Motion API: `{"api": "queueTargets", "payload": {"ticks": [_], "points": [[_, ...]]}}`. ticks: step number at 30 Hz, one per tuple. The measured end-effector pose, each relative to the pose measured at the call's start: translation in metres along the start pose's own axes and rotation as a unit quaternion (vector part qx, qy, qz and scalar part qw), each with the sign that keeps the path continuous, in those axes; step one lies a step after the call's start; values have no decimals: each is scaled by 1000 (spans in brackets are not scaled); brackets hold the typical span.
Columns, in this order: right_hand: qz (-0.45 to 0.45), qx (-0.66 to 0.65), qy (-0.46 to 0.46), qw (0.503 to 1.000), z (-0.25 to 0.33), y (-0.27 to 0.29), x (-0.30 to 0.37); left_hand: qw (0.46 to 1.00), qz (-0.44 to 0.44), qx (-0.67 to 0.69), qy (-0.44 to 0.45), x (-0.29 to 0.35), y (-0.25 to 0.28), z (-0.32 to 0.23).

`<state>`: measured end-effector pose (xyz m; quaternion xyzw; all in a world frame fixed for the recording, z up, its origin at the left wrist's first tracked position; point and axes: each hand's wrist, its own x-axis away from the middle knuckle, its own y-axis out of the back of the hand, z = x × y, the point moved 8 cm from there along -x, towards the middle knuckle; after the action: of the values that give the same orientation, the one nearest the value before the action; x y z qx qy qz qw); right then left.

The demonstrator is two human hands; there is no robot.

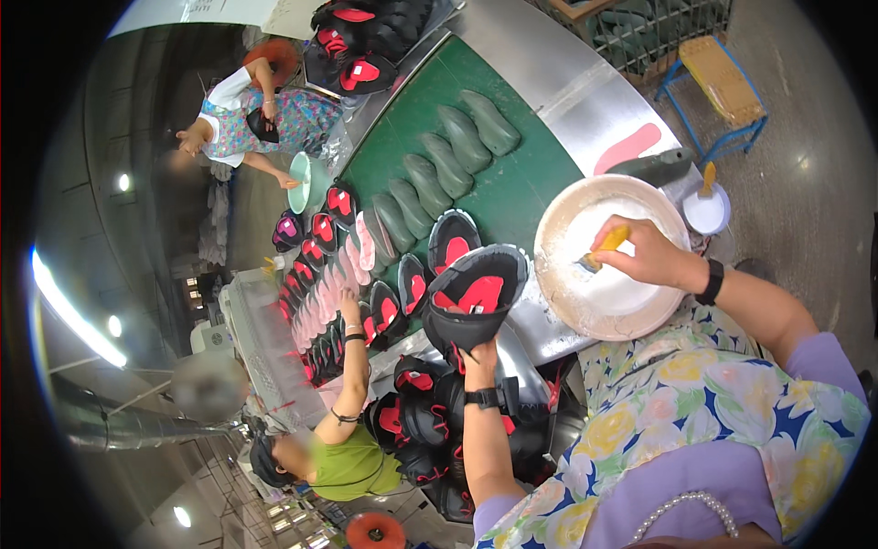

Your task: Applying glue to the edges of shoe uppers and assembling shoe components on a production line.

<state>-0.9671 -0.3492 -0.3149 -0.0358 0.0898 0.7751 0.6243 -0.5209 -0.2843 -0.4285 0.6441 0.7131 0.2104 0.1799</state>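
Observation:
My left hand (479,357) grips a black shoe upper (463,328) with a red lining, tilted so that its open underside faces up. A pale band runs along the upper's edge. Between the fingers of my right hand (651,256) is a brush with a yellow handle (614,239), its bristles low over the white liquid (622,295) in a wide cream basin (551,300). Whether the bristles touch the liquid I cannot tell. Just beyond the held upper, another black-and-red upper (448,240) lies on the green belt (489,206).
Several grey-green shoe lasts (448,165) line the belt, beside pink insoles (364,240). A dark last (651,169) and a small white pot (707,212) sit past the basin. More uppers (422,425) are heaped at my left. Two co-workers stand across and along the line; a stool (722,82) is at right.

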Motion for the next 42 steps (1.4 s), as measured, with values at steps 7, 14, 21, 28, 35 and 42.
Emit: {"api": "queueTargets", "payload": {"ticks": [7,14,21,28,35,42], "points": [[13,29,-114,993,-38,-3,27,898,44,426,101,-106,-129,20],[4,38,-190,981,-64,-17,35,985,-57,118,110,-166,-141,99],[14,83,-237,968,-91,1,40,994,31,-108,18,-110,-81,15],[-34,65,-262,962,-145,12,34,864,95,-491,55,18,57,25],[-86,132,-180,971,-165,-24,3,877,62,-470,73,-15,46,35],[121,131,-134,975,-134,-96,31,974,-90,-201,45,11,149,-5]]}}
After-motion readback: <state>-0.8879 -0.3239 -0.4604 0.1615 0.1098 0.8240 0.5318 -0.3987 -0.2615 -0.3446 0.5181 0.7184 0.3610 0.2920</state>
